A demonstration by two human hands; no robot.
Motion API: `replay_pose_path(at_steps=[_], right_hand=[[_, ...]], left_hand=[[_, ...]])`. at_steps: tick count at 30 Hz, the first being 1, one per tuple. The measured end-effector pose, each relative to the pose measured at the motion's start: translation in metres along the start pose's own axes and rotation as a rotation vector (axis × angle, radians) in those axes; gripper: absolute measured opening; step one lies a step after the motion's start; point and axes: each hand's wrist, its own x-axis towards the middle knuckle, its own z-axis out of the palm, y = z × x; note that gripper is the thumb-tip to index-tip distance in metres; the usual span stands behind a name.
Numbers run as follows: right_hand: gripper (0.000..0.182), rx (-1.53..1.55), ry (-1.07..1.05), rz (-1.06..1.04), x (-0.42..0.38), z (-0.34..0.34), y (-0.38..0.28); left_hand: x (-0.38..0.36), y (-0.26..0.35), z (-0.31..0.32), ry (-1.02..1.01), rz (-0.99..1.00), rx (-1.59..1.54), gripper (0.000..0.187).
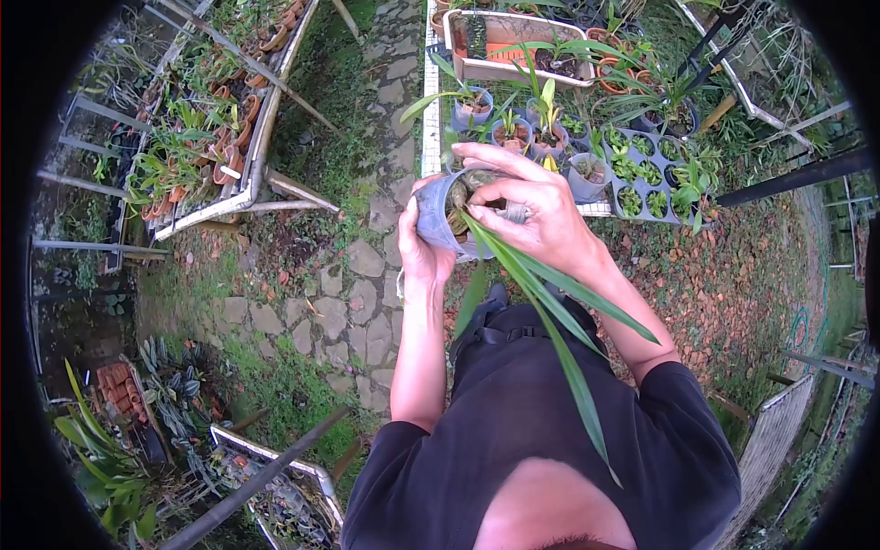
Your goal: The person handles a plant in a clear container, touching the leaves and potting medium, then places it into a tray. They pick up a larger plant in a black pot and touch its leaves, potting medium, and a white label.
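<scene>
My left hand (425, 257) is wrapped round a translucent plastic pot (434, 217), which is tipped so that its mouth faces right. Long narrow green leaves (570, 359) of a potted plant, orchid-like in look, come out of the mouth and hang over my dark shirt. At the pot's mouth is my right hand (543, 220), with thumb and index finger bent together by the base of the plant. What the fingertips pinch is hidden. The index and middle fingers reach across the rim.
Ahead stands a bench with potted plants (511, 135), a seedling tray (654, 174) and a long planter (467, 69). A rack of clay pots (240, 119) is on the left. Stone paving (353, 302) runs along the ground, and another low rack (275, 458) stands at lower left.
</scene>
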Motion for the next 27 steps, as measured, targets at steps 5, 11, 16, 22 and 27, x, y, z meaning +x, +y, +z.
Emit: replay_pose_path(at_steps=[5,11,16,22,27], right_hand=[[0.013,0.045,0.011,0.033,-0.002,-0.006,-0.002],[0.010,-0.017,0.031,0.020,-0.003,-0.020,-0.006],[0.015,-0.099,-0.043,0.177,-0.022,-0.046,0.000],[0.016,-0.032,0.123,0.227,-0.039,-0.020,-0.006],[0.025,-0.338,-0.038,0.056,-0.035,0.004,-0.015]], left_hand=[[0.000,0.000,-0.011,0.024,-0.068,-0.093,0.052],[0.002,0.005,-0.014,0.201,-0.210,-0.111,0.065],[-0.004,0.009,-0.019,0.157,-0.223,-0.217,0.049],[-0.003,0.004,-0.015,0.089,-0.163,-0.198,0.052],[-0.001,-0.003,-0.003,0.151,-0.115,-0.185,0.045]])
